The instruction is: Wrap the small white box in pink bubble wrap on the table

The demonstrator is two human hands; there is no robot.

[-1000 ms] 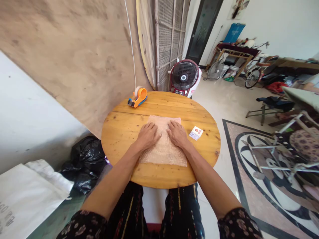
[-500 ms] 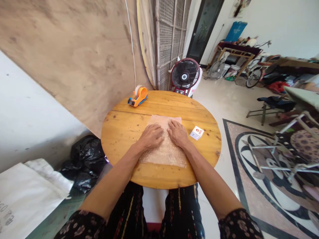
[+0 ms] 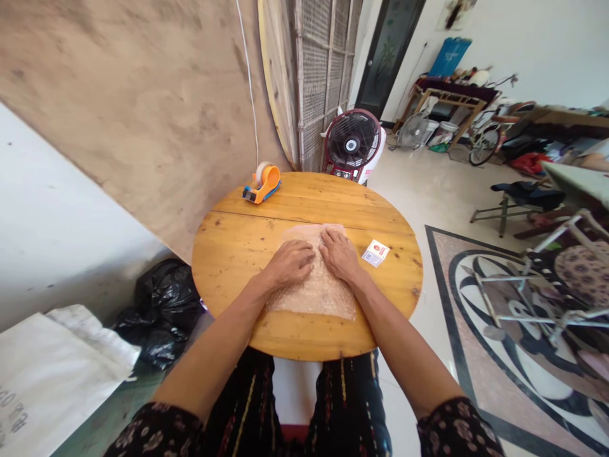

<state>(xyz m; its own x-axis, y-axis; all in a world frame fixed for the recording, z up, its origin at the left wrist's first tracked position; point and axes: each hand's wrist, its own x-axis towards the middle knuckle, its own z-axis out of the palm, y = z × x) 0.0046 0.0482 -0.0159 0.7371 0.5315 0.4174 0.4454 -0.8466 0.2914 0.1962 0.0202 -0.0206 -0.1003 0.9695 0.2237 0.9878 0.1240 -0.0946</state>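
A sheet of clear bubble wrap (image 3: 316, 295) lies flat on the round wooden table (image 3: 228, 254) in front of me. My left hand (image 3: 291, 263) rests palm down on its left side, the fingers stretched toward the middle. On the upper right part lies my right hand (image 3: 339, 254), also palm down with extended fingers. Neither hand grips anything; both press on the sheet. Just right of my right hand is a small folded card or box (image 3: 375, 252) with red and purple print. An orange and blue tape dispenser (image 3: 263, 183) with a roll of tape stands at the table's far left.
A dark red fan (image 3: 353, 146) stands behind the table. Black plastic bags (image 3: 164, 311) and a white sack (image 3: 52, 374) lie on the left. A metal-framed chair (image 3: 537, 285) is on the right. A wooden board (image 3: 143, 108) leans along the left side.
The far edge of the bubble wrap sits slightly nearer and its upper left corner looks different. Both hands stay in almost the same place.
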